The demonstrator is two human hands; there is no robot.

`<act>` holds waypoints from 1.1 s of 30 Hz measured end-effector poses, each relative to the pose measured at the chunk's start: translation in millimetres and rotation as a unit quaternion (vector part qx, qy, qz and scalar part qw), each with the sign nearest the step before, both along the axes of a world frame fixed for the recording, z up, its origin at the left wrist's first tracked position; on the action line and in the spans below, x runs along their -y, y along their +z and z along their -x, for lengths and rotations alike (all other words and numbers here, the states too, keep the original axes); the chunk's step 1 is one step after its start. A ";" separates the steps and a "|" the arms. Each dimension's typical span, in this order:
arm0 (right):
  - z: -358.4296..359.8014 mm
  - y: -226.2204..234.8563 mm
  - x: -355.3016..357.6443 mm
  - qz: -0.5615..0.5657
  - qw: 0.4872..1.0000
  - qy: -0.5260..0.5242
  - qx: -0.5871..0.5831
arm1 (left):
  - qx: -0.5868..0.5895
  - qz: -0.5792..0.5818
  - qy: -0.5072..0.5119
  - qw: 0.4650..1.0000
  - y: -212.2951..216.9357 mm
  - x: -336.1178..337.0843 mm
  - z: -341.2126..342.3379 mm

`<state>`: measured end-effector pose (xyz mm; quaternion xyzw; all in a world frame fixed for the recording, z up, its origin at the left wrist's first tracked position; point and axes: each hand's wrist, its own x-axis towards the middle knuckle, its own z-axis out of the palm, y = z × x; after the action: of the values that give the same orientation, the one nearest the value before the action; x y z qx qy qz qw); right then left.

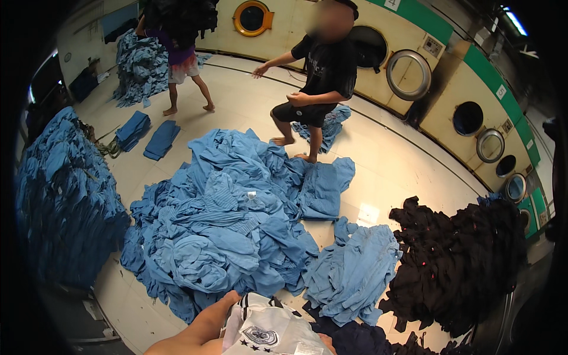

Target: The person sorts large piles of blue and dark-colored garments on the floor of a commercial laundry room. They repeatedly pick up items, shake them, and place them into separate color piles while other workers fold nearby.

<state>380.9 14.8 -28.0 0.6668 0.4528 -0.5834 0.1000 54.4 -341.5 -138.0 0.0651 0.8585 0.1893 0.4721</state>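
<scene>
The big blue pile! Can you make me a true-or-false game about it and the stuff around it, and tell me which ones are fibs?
1. The big blue pile is on a table. False: it lies on the floor.
2. A heap of black clothes lies to the right of the big blue pile. True.
3. Every round machine door is shut. False: one metal-rimmed door stands open beside a dark round opening.
4. Two folded blue bundles lie on the floor beyond the big blue pile, toward the left. True.
5. The person in the black shirt wears boots. False: that person has bare feet.
</scene>
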 end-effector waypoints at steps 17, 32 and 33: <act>-14.8 -45.3 -23.6 0.057 0.993 0.070 -0.070 | -0.327 -0.567 0.113 0.748 466.3 -146.5 139.8; -137.6 -83.4 -20.0 0.047 0.977 0.203 0.047 | 0.030 0.058 0.051 0.997 39.7 131.9 -326.9; -138.9 -78.0 -13.8 0.052 0.974 0.214 0.046 | 0.070 0.076 0.075 0.992 34.2 151.5 -370.1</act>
<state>519.8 28.6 -106.0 0.5744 0.5484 -0.5405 0.2777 424.6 -493.0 -103.9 -0.0490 0.8375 0.1626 0.5194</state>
